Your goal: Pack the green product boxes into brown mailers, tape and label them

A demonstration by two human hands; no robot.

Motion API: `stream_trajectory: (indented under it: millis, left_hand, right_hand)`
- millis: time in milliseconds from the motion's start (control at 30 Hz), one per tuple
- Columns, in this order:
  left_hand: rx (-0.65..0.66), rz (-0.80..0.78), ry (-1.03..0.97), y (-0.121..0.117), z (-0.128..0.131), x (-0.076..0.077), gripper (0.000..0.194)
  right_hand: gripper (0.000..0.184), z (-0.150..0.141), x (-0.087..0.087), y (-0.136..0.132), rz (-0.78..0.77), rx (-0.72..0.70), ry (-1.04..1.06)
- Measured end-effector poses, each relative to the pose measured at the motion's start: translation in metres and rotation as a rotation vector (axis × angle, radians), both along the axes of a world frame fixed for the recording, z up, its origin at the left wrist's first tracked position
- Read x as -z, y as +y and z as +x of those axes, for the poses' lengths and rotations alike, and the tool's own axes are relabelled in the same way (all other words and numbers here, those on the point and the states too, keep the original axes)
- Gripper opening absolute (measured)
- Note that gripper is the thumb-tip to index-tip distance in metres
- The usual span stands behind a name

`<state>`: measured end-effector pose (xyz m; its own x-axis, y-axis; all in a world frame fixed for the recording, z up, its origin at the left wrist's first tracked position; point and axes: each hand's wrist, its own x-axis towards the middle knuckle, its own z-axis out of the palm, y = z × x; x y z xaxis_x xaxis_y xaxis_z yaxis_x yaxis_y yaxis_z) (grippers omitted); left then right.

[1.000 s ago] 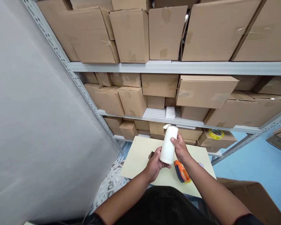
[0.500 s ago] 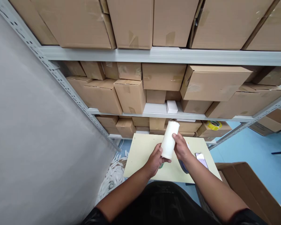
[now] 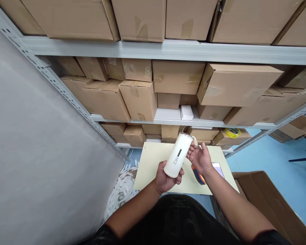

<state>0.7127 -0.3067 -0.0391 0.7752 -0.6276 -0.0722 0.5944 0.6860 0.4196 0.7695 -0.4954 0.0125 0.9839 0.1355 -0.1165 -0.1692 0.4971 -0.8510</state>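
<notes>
A white cylindrical bottle (image 3: 178, 154) with dark lettering on its side leans to the right above the table. My left hand (image 3: 165, 178) is wrapped round its lower end and holds it. At the bottle's upper end hangs a small white strap loop (image 3: 195, 141). My right hand (image 3: 201, 159) is beside the bottle's upper right side, palm up and fingers spread, close to the loop. Whether those fingertips touch the bottle I cannot tell. Beneath that hand lies a blue and orange object (image 3: 199, 177), partly hidden.
A pale table (image 3: 149, 163) stands below my hands, with a phone (image 3: 218, 169) at its right. Shelves ahead hold many cardboard boxes (image 3: 178, 77). A yellow tape roll (image 3: 232, 132) lies on a box. White strips (image 3: 122, 190) cover the floor left; an open carton (image 3: 260, 200) stands right.
My right hand has let go of the bottle and opened beside it. The bottle has turned, so its lettering and strap loop now show. My left hand still holds it.
</notes>
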Motion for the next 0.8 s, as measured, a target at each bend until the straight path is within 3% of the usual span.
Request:
stream_trajectory:
  millis: [200,300,400,533,600,700,800]
  left_hand:
    - [0.127,-0.053,0.003,-0.011,-0.007,0.007,0.081]
    - [0.156,0.006,-0.033,-0.019,-0.007,0.012,0.083]
    - [0.057,0.314,-0.096,-0.017,0.001,0.015,0.076]
    - [-0.387,1.009,-0.398,0.014,0.017,0.015,0.048]
    - [-0.493,1.252,-0.622,0.032,0.023,0.018,0.037]
    - [-0.411,1.427,-0.871,0.046,0.028,0.032,0.047]
    - [-0.298,1.455,-0.943,0.041,0.032,0.055,0.052]
  right_hand:
    - [0.079,0.004,-0.021,-0.006,-0.087,-0.163,-0.02]
    - [0.086,0.008,-0.024,-0.009,-0.14,-0.193,-0.02]
    - [0.077,0.017,-0.018,-0.013,-0.185,-0.097,-0.076]
    - [0.063,0.032,-0.008,-0.021,-0.282,0.141,-0.164]
    - [0.061,0.039,-0.003,-0.026,-0.312,0.214,-0.19]
    - [0.061,0.047,0.006,-0.029,-0.348,0.221,-0.157]
    - [0.053,0.053,0.018,-0.024,-0.359,0.217,-0.088]
